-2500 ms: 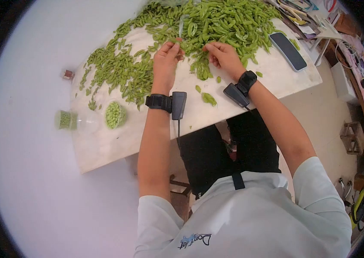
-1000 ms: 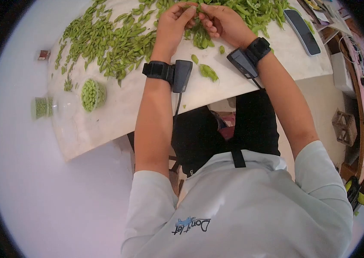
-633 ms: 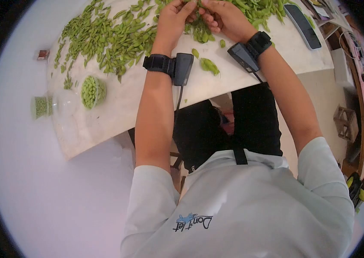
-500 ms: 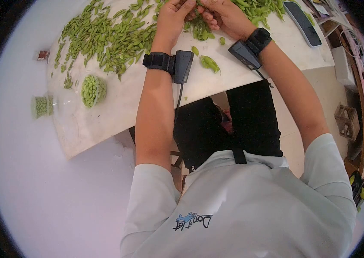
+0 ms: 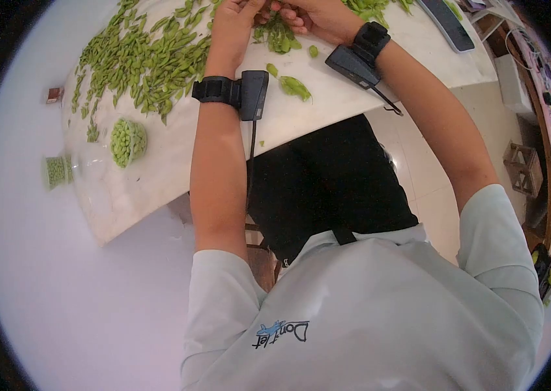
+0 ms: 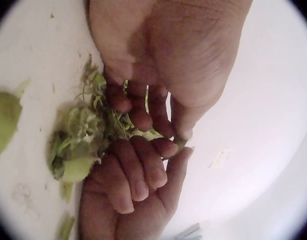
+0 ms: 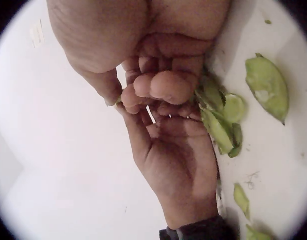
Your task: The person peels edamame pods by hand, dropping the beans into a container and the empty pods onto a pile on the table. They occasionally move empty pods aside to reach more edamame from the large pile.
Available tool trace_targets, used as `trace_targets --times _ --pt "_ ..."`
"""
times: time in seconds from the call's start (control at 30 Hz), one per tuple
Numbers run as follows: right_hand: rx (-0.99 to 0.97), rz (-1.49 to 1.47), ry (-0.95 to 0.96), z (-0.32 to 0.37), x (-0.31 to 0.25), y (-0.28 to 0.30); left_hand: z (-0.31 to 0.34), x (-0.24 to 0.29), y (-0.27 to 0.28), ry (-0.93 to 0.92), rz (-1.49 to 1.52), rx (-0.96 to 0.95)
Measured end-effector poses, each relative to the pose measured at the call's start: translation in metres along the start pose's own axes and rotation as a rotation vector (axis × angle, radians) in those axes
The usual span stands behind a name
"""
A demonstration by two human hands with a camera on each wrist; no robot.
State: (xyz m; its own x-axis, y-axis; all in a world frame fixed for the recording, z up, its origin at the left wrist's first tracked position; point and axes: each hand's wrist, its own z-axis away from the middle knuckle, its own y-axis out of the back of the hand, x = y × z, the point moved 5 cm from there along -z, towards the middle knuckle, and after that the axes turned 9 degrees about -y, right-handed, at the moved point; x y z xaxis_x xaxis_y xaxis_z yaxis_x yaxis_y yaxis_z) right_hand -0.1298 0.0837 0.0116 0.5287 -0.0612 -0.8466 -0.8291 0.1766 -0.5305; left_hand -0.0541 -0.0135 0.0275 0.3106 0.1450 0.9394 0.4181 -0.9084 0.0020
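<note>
At the top edge of the head view, my left hand and right hand meet over the table. The wrist views show both hands pinching a small green bean pod between thumb and fingertips, the other fingers curled. Much of the pod is hidden by the fingers. Right beside the hands lies a small pile of split pods. Closer to the person are a loose flat pod and a smaller one.
Many bean pods spread over the left of the white table. A clear cup of shelled beans stands near the left edge; another bean container shows farther left. A phone lies at the right.
The hands were apart over the pods 2.5 seconds ago; they have come together at the pod. The head view has tilted down, putting the hands at its top edge.
</note>
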Motion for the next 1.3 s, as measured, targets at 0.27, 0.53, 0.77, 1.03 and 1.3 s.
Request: trace_targets --times 0.27,0.53,0.77,1.03,1.3 --pt "0.027 0.068 0.033 0.002 -0.003 0.000 0.002 0.004 -0.003 0.024 -0.024 0.024" --pt "-0.003 0.007 0.015 0.004 -0.005 -0.004 -0.002 -0.005 0.001 -0.032 0.012 -0.007" --pt "0.139 0.288 0.047 -0.011 0.004 0.013 -0.003 -0.018 0.016 -0.034 -0.105 0.051" --pt "0.169 0.461 0.110 -0.005 -0.003 0.004 -0.001 -0.021 0.014 0.027 0.087 0.029" --pt "0.137 0.528 0.123 -0.004 -0.004 0.001 0.002 -0.023 0.014 0.077 0.243 0.014"
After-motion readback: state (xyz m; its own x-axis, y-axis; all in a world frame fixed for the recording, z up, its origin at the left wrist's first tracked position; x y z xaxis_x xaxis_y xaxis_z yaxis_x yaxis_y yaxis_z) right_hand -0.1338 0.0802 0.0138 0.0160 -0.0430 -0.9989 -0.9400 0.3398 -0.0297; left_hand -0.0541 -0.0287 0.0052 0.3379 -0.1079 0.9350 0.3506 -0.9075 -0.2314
